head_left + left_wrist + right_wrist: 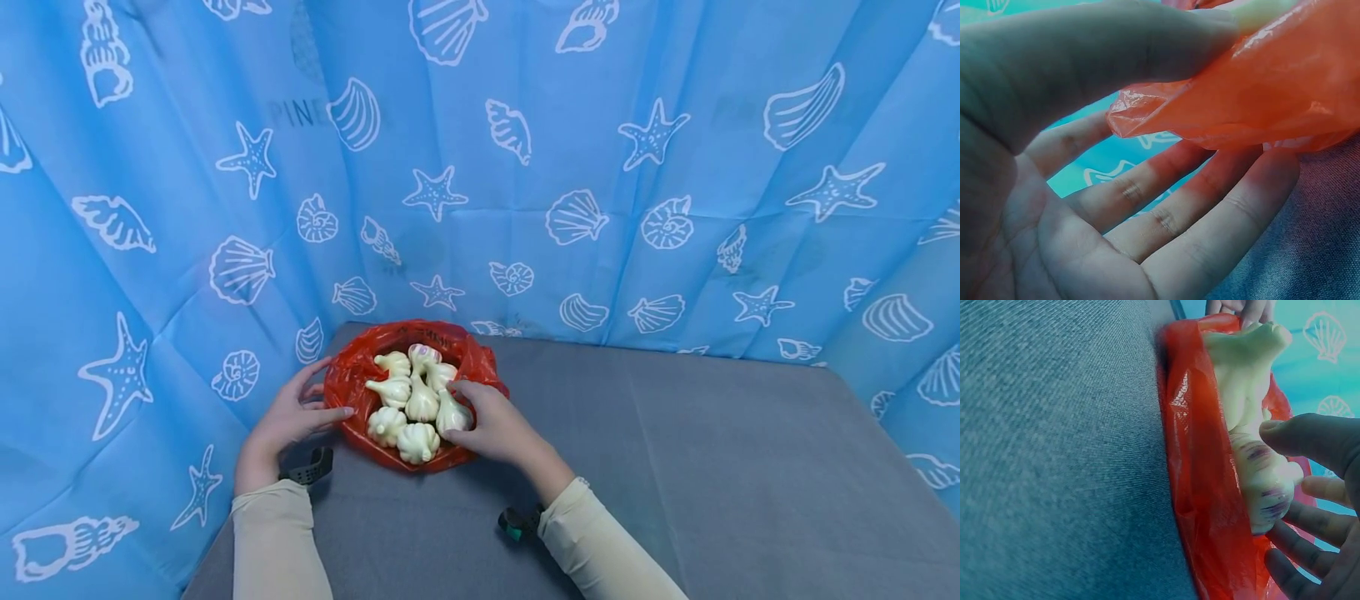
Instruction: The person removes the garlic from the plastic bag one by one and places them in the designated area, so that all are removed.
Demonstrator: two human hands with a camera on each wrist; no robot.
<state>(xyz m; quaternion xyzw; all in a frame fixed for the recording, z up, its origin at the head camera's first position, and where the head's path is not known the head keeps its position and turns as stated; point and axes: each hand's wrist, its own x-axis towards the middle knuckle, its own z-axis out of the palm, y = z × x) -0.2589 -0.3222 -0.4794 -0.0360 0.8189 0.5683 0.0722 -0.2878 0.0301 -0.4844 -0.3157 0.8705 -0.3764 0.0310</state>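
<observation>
A red plastic bag (480, 362) lies with its mouth spread wide, full of several pale garlic bulbs (422, 402). At its left side is my left hand (300, 412), thumb over the rim and fingers spread loosely against the outside. The left wrist view shows the bag's thin plastic (1285, 81) between that thumb and the fingers. My right hand (491, 421) reaches over the right rim to a garlic bulb (452, 412). Seen from the right wrist, its thumb and extended fingers lie around a purple-streaked bulb (1263, 481), fingertips right at its side.
Grey cloth (585, 417) covers the table beneath the bag and stretches far to the right. A blue curtain (480, 192) with white shells and starfish hangs behind and along both sides. Black straps (311, 468) are worn at the wrists.
</observation>
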